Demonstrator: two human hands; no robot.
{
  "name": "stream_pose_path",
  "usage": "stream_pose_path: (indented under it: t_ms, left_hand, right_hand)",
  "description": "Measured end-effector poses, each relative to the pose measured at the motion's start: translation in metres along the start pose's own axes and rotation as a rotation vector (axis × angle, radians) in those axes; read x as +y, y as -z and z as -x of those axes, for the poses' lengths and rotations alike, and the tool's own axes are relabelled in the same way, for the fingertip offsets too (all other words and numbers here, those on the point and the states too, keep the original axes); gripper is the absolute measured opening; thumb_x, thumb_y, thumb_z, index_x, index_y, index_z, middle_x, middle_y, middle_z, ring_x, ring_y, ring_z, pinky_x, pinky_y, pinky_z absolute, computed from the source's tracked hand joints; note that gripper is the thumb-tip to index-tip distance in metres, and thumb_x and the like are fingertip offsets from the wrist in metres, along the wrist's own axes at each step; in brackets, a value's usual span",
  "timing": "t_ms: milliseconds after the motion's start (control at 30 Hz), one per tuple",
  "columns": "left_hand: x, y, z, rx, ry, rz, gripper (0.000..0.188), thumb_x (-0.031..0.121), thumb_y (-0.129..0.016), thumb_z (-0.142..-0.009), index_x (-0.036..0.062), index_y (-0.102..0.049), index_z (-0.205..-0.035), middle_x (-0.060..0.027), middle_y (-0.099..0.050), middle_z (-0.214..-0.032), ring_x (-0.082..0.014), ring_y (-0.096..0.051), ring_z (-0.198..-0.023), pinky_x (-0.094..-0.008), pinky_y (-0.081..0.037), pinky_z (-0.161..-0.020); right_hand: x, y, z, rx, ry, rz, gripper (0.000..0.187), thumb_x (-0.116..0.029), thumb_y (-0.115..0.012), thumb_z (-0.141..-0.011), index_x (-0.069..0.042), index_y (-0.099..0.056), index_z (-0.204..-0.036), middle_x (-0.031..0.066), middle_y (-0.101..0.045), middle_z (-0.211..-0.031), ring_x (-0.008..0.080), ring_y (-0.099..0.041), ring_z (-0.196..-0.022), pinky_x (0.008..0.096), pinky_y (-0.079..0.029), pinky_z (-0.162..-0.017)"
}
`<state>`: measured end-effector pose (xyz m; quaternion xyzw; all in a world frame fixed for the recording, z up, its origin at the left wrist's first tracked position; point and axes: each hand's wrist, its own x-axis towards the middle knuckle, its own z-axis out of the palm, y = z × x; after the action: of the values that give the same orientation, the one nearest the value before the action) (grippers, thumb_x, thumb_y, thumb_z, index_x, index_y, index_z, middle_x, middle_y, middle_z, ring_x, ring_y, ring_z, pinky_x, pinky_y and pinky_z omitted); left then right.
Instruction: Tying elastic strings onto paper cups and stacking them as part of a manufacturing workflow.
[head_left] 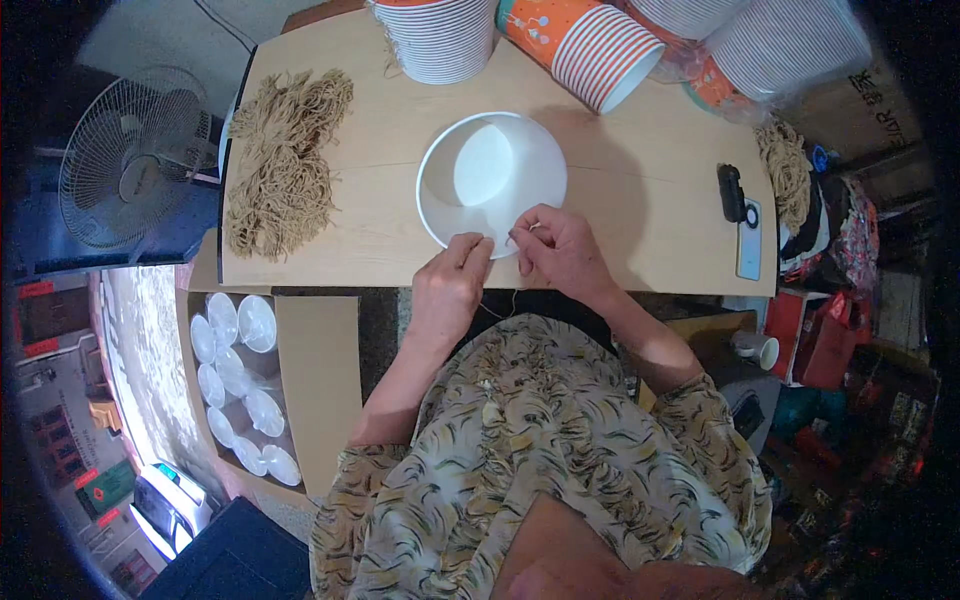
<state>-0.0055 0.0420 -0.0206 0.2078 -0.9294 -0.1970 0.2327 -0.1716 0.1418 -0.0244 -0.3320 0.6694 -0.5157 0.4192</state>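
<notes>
Nearest the camera, a cream loose top with dark and yellow leaf-like print is worn. Beyond it, both bare hands are brought to the near rim of a white, round, open-topped tub with smooth walls, set at the table's near edge, mouth tipped toward the camera. The left hand is held with fingers bunched narrow over the rim; whether the rim is pinched cannot be told, thumb being hidden. On the right hand, thumb and forefinger are drawn to a tight pinch, seemingly on a thin tan cord, part of which is seen hanging below the rim. Step in hand is judged to be cord work at the rim; a steadied tub and a fine fingertip pull seem called for.

The pale wood-look tabletop is occupied at left by a heap of tan twine lengths, at right by a small black device, at the far edge by stacked orange-and-white tubs. Below left, clear-wrapped white round pieces are held in a brown cardboard box. Farther off, a grey caged fan is seen.
</notes>
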Motion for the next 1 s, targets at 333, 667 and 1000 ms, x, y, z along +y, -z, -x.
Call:
stream_pose_path:
  t_ms: [333, 667, 1000]
  left_hand:
    - [0.0024, -0.0003, -0.0025, 0.003, -0.002, 0.023, 0.021, 0.007, -0.072, -0.082, 0.0081, -0.069, -0.103, -0.0052, -0.066, -0.098, -0.0254, -0.069, -0.071, -0.0361, -0.057, -0.062]
    - [0.0018, 0.0035, -0.0046, -0.017, 0.023, 0.029, 0.024, 0.007, -0.073, -0.081, 0.0115, -0.07, -0.105, -0.0038, -0.065, -0.097, -0.0236, -0.069, -0.072, -0.0353, -0.057, -0.062]
    - [0.0011, 0.0027, -0.0056, -0.023, 0.02, 0.043, 0.022, 0.006, -0.072, -0.081, 0.012, -0.072, -0.103, -0.0026, -0.065, -0.096, -0.0223, -0.069, -0.071, -0.0351, -0.057, -0.061]
  right_hand:
    - [-0.0062, 0.0017, 0.0024, 0.001, -0.021, 0.113, 0.011, -0.007, -0.062, -0.098, 0.002, -0.061, -0.09, 0.0013, -0.062, -0.064, 0.0055, -0.058, -0.055, 0.0232, -0.045, -0.049]
    - [-0.0033, 0.0, 0.0008, 0.017, 0.044, 0.057, 0.013, -0.008, -0.062, -0.095, 0.004, -0.059, -0.088, 0.0073, -0.065, -0.064, 0.0113, -0.063, -0.056, 0.0288, -0.05, -0.049]
    - [-0.0021, 0.0019, 0.0, 0.027, 0.037, 0.113, 0.012, -0.008, -0.061, -0.094, 0.003, -0.059, -0.089, 0.0079, -0.066, -0.063, 0.0122, -0.064, -0.055, 0.0294, -0.051, -0.05]
